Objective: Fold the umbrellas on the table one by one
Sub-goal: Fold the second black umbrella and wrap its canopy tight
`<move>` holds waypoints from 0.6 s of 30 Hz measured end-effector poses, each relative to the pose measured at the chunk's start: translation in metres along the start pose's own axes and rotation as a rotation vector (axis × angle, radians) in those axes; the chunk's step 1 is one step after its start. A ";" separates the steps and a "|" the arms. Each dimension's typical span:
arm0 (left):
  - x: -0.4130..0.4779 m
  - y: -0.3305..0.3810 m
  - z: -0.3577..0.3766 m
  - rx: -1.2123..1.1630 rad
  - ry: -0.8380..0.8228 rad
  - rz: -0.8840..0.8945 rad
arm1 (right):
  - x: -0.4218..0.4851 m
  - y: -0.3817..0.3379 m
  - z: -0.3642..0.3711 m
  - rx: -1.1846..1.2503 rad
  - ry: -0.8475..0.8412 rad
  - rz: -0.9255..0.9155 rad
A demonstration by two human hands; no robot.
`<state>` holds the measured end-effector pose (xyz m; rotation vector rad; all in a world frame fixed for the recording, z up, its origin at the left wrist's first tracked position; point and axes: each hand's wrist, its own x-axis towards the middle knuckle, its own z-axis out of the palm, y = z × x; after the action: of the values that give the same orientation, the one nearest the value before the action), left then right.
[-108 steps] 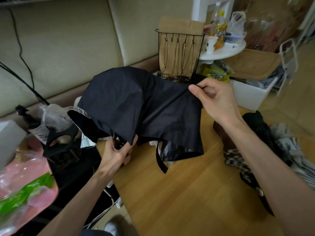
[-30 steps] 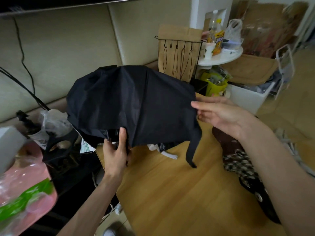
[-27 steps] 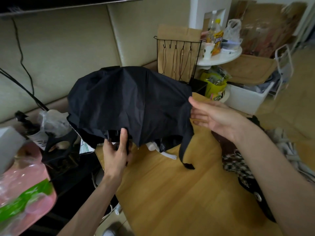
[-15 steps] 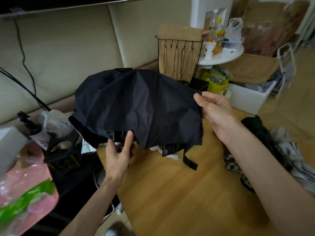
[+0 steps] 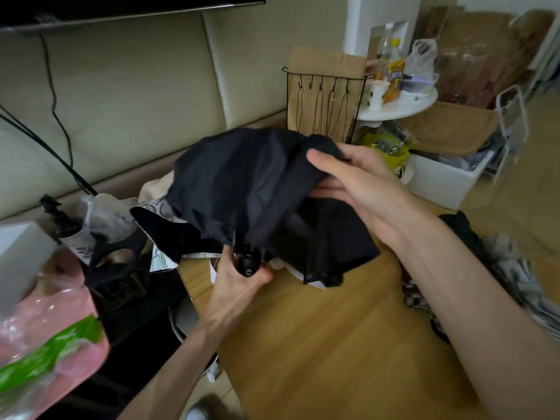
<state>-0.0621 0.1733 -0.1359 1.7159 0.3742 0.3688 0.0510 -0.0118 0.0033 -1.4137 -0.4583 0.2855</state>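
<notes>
Wooden table (image 5: 318, 344) fills the lower half of the view, with a padded beige wall (image 5: 136, 101) behind. Above the table's far edge, toward 12 o'clock, hangs the black umbrella (image 5: 236, 183), collapsed but with its fabric loose and baggy. At 7 o'clock of it the left hand (image 5: 239, 283) curls its fingers round the black handle (image 5: 247, 265). At 3 o'clock the right hand (image 5: 357, 189) pinches a bunch of the fabric, thumb on top and fingers beneath. To do this step well, I judge the handle should be held firm while the right hand smooths the panels flat and winds them one way round the shaft, snug enough to fasten. At 1 o'clock stands a yellow-labelled bottle (image 5: 394, 75); its lettering is too blurred to read.
</notes>
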 end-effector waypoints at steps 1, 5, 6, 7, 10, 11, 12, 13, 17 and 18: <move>-0.002 0.000 0.003 0.005 -0.034 -0.001 | 0.006 -0.003 0.011 0.003 -0.019 0.013; -0.019 0.004 0.016 0.008 -0.044 0.010 | 0.028 -0.006 0.057 -0.005 -0.071 0.130; -0.024 0.008 0.020 -0.038 -0.032 0.000 | 0.034 -0.005 0.065 -0.034 -0.093 0.151; -0.028 0.012 0.022 -0.100 -0.031 -0.022 | 0.038 -0.005 0.072 -0.067 -0.131 0.167; -0.032 0.017 0.024 -0.259 -0.079 -0.081 | 0.046 -0.009 0.081 -0.101 -0.276 0.202; -0.033 0.020 0.023 -0.285 -0.083 -0.092 | 0.046 -0.010 0.081 -0.112 -0.315 0.191; -0.031 0.021 0.022 -0.305 -0.086 -0.103 | 0.047 -0.011 0.081 -0.136 -0.332 0.150; -0.030 0.020 0.022 -0.331 -0.091 -0.115 | 0.047 -0.011 0.079 -0.168 -0.311 0.081; -0.030 0.021 0.023 -0.376 -0.076 -0.152 | 0.050 -0.012 0.059 -0.414 0.000 -0.361; -0.029 0.021 0.023 -0.382 -0.073 -0.156 | 0.053 -0.011 0.052 -0.603 0.070 -0.440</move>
<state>-0.0772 0.1364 -0.1198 1.3145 0.3561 0.2444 0.0726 0.0564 0.0262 -1.8457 -0.8255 -0.2844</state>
